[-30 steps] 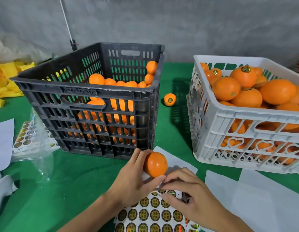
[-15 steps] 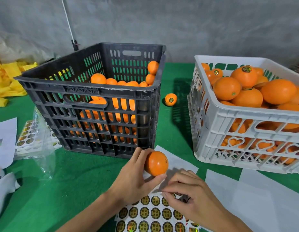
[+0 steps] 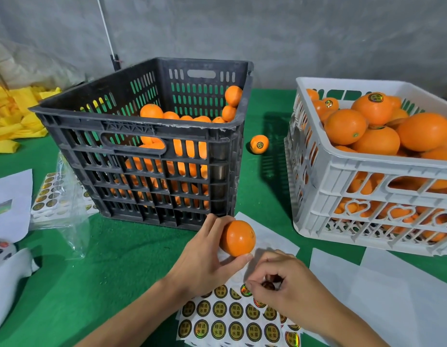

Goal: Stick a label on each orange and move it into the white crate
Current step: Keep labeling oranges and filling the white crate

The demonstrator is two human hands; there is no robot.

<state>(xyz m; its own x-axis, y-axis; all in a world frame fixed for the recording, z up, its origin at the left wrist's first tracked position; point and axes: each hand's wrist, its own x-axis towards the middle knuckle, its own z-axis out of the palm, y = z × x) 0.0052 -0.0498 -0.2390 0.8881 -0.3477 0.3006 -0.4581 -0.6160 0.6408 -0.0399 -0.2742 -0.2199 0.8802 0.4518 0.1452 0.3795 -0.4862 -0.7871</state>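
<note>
My left hand (image 3: 204,261) grips one orange (image 3: 238,238), fingers behind it and thumb under its lower edge, held just above the green table (image 3: 117,271) in front of the black crate (image 3: 152,146). My right hand (image 3: 290,291) sits just right of and below that orange, fingers curled, thumb and forefinger pinched together on a small dark round label (image 3: 268,286); whether it is fully free of the sheet I cannot tell. Under both hands lies the label sheet (image 3: 230,319), rows of round gold-and-black stickers on white backing. Black crate holds loose oranges, roughly half full. One labelled orange (image 3: 259,144) sits alone on the table between the two crates. White crate (image 3: 347,176) to my right, heaped with oranges, some showing labels on top. Blank white backing sheets (image 3: 392,296) lie in front of it. To my left: more sticker sheets in a clear plastic bag (image 3: 59,196), and yellow material (image 3: 14,116) at the far edge
</note>
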